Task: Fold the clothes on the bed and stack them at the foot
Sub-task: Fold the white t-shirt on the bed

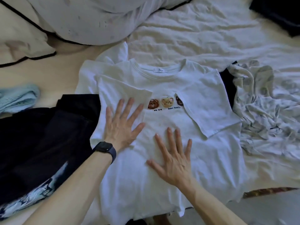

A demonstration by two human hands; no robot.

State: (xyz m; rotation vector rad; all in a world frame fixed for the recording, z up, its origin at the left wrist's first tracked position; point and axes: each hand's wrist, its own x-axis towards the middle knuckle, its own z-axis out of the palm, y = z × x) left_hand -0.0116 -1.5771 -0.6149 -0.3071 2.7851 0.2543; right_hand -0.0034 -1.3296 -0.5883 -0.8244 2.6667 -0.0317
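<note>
Item in hand: our right hand (172, 158) and left hand (123, 125), both flat with fingers spread and gripping nothing, press the white T-shirt (207, 159), which lies face-up at the bed's near edge with its sleeves turned in. We judge this the smoothing step; the next move calls for lifting the hem and folding towards the collar. Alongside, unfolded: dark garments (40, 135) left, crumpled pale garment (259, 111) right.
</note>
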